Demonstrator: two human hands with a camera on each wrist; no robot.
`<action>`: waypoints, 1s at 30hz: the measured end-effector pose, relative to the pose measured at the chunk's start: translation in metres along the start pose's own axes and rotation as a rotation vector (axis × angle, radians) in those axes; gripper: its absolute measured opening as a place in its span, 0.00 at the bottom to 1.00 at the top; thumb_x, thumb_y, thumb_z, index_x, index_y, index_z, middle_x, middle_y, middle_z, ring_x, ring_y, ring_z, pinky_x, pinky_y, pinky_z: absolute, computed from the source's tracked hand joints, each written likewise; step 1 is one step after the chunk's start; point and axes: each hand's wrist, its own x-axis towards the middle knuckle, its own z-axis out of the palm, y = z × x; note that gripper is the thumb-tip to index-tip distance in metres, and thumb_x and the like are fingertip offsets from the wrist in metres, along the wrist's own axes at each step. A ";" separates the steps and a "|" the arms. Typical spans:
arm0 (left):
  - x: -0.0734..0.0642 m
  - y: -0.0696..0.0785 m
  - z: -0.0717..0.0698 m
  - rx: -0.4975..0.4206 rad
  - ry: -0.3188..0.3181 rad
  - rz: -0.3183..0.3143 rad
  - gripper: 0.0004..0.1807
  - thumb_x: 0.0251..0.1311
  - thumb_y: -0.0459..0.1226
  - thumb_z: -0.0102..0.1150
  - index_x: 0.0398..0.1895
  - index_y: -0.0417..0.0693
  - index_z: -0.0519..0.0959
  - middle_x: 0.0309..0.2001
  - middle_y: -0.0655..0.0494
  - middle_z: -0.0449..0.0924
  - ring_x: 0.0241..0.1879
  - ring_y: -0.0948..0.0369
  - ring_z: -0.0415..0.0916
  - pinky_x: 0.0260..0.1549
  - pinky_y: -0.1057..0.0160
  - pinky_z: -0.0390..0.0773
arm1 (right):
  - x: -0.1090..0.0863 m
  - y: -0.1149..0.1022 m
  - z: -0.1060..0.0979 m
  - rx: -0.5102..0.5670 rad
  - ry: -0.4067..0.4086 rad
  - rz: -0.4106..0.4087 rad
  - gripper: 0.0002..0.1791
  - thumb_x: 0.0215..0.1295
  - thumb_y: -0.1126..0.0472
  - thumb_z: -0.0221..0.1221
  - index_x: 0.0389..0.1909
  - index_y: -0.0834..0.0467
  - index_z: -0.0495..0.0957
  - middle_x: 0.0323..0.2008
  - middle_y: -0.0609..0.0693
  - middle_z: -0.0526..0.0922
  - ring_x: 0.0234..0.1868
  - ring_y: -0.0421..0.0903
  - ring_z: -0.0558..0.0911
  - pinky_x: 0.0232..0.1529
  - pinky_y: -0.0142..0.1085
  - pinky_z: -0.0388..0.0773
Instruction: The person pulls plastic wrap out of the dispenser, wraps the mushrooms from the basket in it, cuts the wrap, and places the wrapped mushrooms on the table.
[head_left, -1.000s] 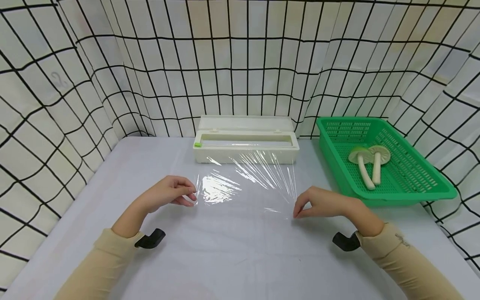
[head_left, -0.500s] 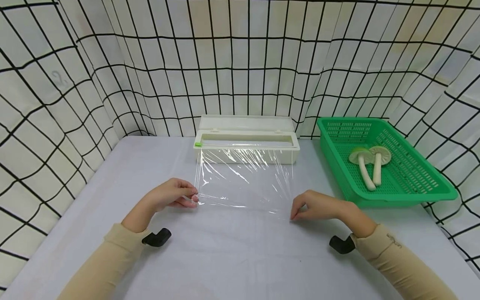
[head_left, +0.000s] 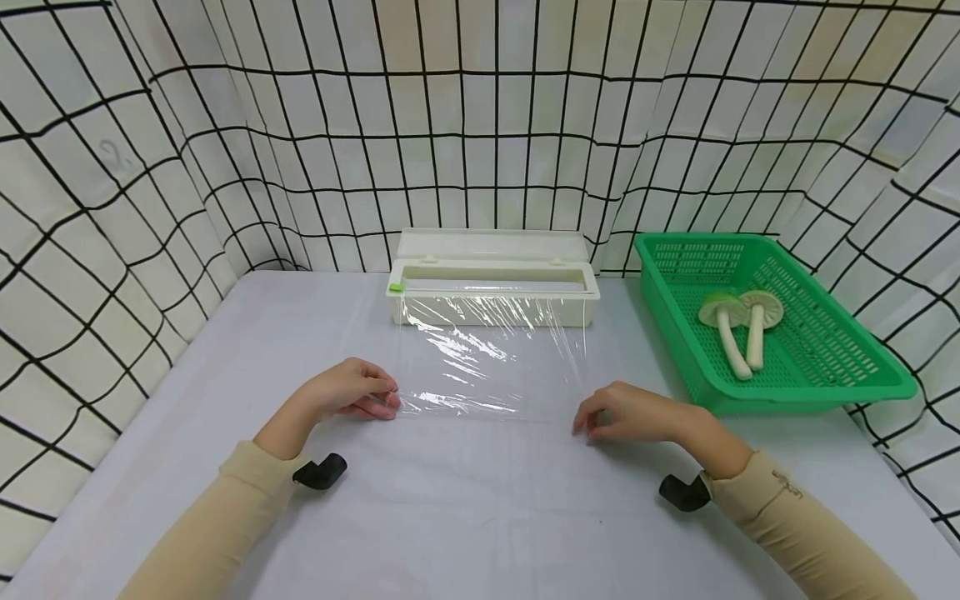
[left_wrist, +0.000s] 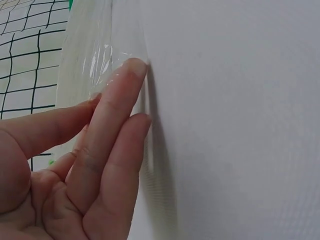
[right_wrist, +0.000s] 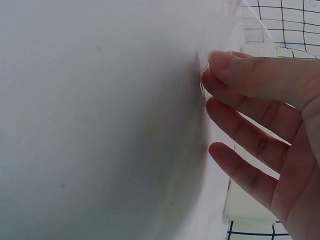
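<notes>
Well apart, left hand (head_left: 348, 390) and right hand (head_left: 630, 412) pinch film (head_left: 461, 354) at its 8 and 4 o'clock corners; box (head_left: 491, 268) stands at 12, basket (head_left: 810, 397) at 3.

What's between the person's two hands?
Clear film, running from the white box, lies between the left hand and right hand, as the head view shows.

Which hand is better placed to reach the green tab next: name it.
Likely the left hand: the green tab sits nearer it, at the left end of the box. The right hand is farther; both pinch the wrap.
</notes>
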 end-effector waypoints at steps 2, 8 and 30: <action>0.002 -0.001 0.000 -0.010 0.003 -0.012 0.14 0.76 0.32 0.52 0.54 0.25 0.75 0.35 0.53 0.86 0.34 0.62 0.87 0.38 0.64 0.85 | 0.001 0.000 0.001 0.005 0.000 0.010 0.05 0.63 0.69 0.69 0.35 0.56 0.86 0.33 0.41 0.86 0.37 0.33 0.81 0.43 0.34 0.82; 0.009 -0.004 -0.002 -0.015 0.001 -0.021 0.12 0.75 0.31 0.53 0.50 0.27 0.77 0.33 0.53 0.85 0.33 0.63 0.86 0.38 0.65 0.85 | 0.001 0.001 0.001 -0.023 0.003 0.003 0.06 0.61 0.68 0.71 0.31 0.53 0.87 0.32 0.39 0.85 0.38 0.33 0.80 0.44 0.34 0.81; 0.007 0.002 0.002 0.041 0.013 -0.028 0.10 0.75 0.31 0.54 0.46 0.29 0.79 0.32 0.53 0.86 0.31 0.64 0.86 0.35 0.66 0.85 | -0.014 0.000 0.000 0.008 0.165 -0.035 0.03 0.66 0.60 0.69 0.37 0.53 0.91 0.35 0.36 0.80 0.37 0.41 0.80 0.41 0.38 0.80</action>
